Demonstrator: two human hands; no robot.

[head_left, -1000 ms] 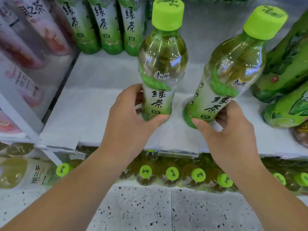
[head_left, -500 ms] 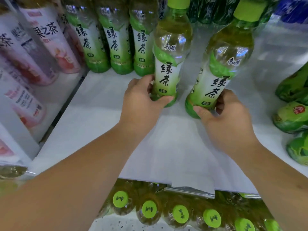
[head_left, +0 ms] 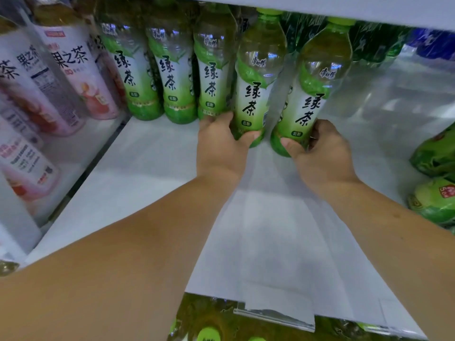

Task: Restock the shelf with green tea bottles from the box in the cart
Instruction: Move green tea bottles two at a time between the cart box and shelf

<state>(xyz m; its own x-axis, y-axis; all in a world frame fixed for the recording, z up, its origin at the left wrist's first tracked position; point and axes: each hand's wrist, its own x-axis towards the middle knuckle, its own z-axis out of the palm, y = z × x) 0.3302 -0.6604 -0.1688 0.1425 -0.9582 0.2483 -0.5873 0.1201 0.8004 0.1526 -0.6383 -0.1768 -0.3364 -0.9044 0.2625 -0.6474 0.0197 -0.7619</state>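
Each of my hands holds a green tea bottle by its base, deep on the white shelf (head_left: 138, 173). My left hand (head_left: 221, 146) grips an upright bottle (head_left: 256, 80) that stands right beside the back row of three green tea bottles (head_left: 172, 77). My right hand (head_left: 322, 153) grips a second bottle (head_left: 317, 84), which leans slightly right, a small gap away from the first. Both have lime-green caps near the shelf above. The box and cart are out of view.
Pink-labelled fruit tea bottles (head_left: 73, 77) fill the section left of a shelf divider. Dark green bottles (head_left: 438, 153) lie at the right edge. Blue-packed drinks (head_left: 433, 38) stand at the back right. The shelf below holds green-capped bottles (head_left: 209, 333).
Both hands have pushed their bottles further back on the shelf, up to the back row of green tea bottles. The view has moved closer in with them.
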